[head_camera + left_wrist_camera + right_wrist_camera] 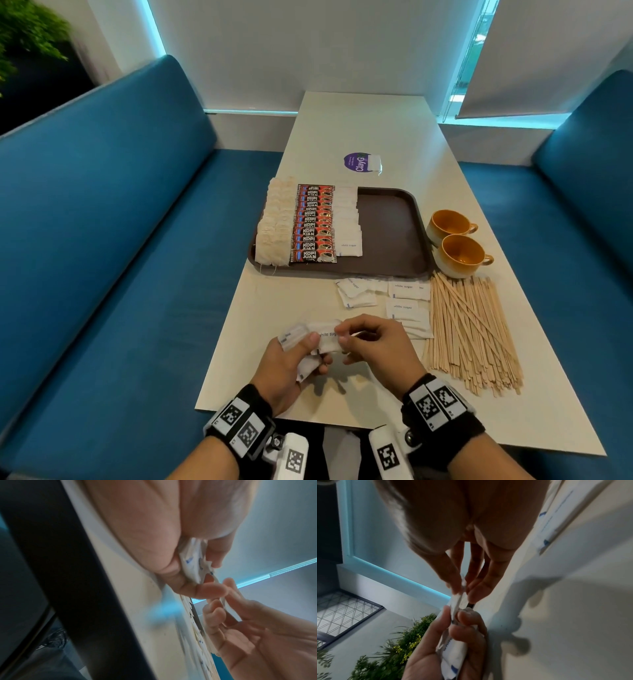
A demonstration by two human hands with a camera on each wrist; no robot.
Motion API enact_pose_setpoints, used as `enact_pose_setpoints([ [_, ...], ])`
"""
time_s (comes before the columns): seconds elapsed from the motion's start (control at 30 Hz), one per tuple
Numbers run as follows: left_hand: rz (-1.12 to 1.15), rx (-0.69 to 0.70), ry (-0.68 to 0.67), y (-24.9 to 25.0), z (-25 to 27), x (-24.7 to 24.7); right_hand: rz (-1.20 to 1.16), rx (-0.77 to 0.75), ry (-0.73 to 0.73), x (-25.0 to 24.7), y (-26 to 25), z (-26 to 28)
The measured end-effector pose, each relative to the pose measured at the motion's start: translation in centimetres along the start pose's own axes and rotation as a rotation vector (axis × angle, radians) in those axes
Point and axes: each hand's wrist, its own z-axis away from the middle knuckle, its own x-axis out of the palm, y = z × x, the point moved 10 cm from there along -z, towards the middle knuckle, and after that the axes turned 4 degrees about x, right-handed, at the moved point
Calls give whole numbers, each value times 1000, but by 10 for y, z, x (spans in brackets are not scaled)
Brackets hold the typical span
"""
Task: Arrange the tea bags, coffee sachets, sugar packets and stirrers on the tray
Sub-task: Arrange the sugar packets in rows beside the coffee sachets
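My left hand (301, 356) grips a small stack of white sugar packets (318, 339) above the table's near edge. My right hand (359, 339) pinches the end of the top packet (458, 600) between thumb and fingers. The left wrist view shows the bundle (192, 563) clamped between my thumb and fingers. On the brown tray (390, 226) lie a column of tea bags (275, 226), a column of red coffee sachets (313, 224) and a column of sugar packets (347, 222). Loose sugar packets (394, 301) and a pile of wooden stirrers (472, 329) lie on the table.
Two orange-lined cups (455, 240) stand right of the tray. A purple sticker and a small white packet (363, 162) sit beyond it. Blue benches (120, 222) flank the white table (359, 116). The tray's right half is bare.
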Motion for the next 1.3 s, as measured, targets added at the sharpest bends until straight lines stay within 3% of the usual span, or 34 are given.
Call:
enact_pose_setpoints([
  [0.3,31,-16,45,2,-2,-1,72,1,-6,-9,-7,-2],
  [0.47,155,-20,-93,6,-3,10,53,0,51,-25,-22,-16],
  [0.6,225,-21,-193,3,-5,14,31,-30,119,-45,-50,-52],
  [0.77,192,-36,-176,0,-5,13,5,-15,177,-67,-58,-126],
  [0.97,107,-51,-150,-4,-2,11,227,42,163,-68,-50,-178],
  [1.3,96,-55,-106,-2,-2,10,643,122,226,-72,-49,-207],
])
